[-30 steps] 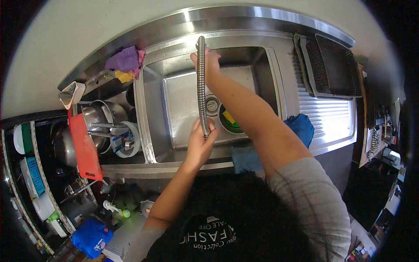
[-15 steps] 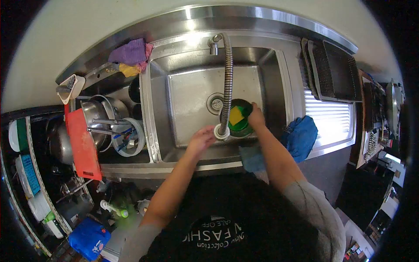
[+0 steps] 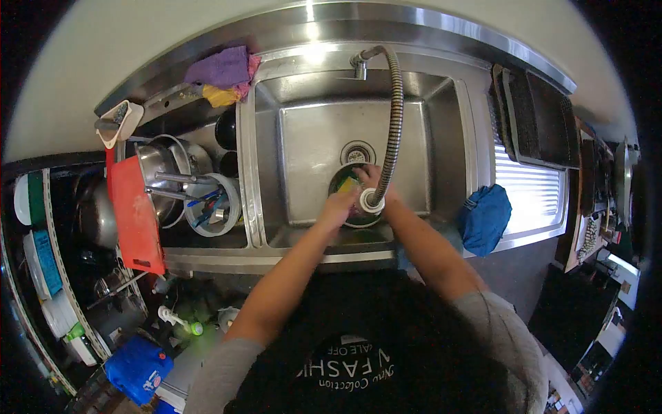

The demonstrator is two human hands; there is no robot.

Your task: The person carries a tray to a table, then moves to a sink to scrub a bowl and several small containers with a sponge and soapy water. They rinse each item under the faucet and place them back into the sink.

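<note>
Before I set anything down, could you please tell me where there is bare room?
The basin floor is bare left of the drain and right of the hose. The ridged drainboard is open between the dark trays and blue cloth. It is crowded at the bowl, with the left hand and right hand, and among the pots and white bucket.
</note>
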